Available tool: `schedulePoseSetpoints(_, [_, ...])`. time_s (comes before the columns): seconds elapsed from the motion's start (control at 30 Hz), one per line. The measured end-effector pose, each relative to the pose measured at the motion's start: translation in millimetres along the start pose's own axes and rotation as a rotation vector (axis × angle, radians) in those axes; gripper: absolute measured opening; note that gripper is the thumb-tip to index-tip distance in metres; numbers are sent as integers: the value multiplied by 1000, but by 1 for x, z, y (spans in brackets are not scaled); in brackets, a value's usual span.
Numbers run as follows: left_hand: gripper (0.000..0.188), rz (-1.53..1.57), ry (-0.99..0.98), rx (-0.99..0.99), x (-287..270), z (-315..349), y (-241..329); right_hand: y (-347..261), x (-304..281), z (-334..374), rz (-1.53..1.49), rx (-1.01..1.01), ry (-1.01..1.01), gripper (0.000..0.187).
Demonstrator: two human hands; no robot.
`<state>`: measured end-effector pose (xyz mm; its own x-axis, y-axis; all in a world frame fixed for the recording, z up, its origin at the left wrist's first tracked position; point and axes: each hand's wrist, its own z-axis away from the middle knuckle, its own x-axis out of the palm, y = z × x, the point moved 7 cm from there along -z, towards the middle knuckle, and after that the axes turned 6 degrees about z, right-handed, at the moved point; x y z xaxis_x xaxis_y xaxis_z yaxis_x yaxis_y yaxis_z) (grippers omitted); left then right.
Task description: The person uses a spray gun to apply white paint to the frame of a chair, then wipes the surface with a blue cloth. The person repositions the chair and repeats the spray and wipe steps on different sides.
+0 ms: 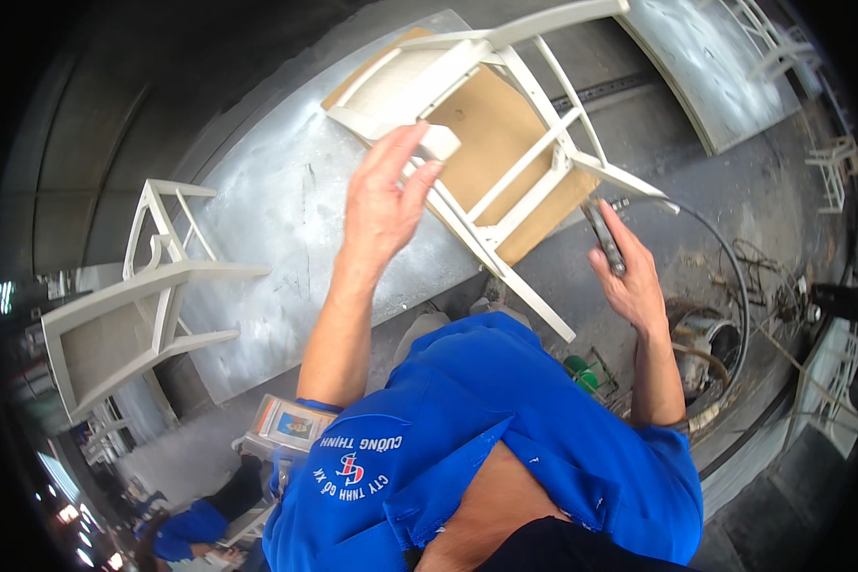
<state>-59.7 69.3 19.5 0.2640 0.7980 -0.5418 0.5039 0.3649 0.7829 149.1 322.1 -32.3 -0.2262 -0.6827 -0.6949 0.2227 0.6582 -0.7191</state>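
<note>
A white wooden chair frame (543, 153) lies tipped over on a brown board on the table ahead of me. My left hand (386, 195) is at its near left side, thumb and fingers closed round a pale, blocky end that appears to be part of the chair. To the right of the chair, my right hand (634, 281) grips a dark metal spray gun (604, 238). A black hose (734, 262) runs from the gun and loops down to the right. My palm and fingers hide part of the gun.
The brown board (486, 110) rests on a pale, paint-stained table (267, 238). Another white chair (157, 296) stands at the left. Hoses and a metal pot (710, 338) are on the floor at right. A person in blue (195, 529) is at lower left.
</note>
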Motion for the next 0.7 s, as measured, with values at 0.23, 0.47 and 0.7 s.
schedulePoseSetpoints(0.23, [59, 21, -26, 125, 5, 11, -5, -33, 1, -8, -266, 145, 150, 63])
schedulePoseSetpoints(0.47, [56, 133, -150, -218, -6, 66, -90, -52, 15, -7, -19, 115, 29, 66])
schedulePoseSetpoints(0.7, [51, 113, -301, -816, -37, 218, -273, -58, 25, 80, 290, 295, -299, 97])
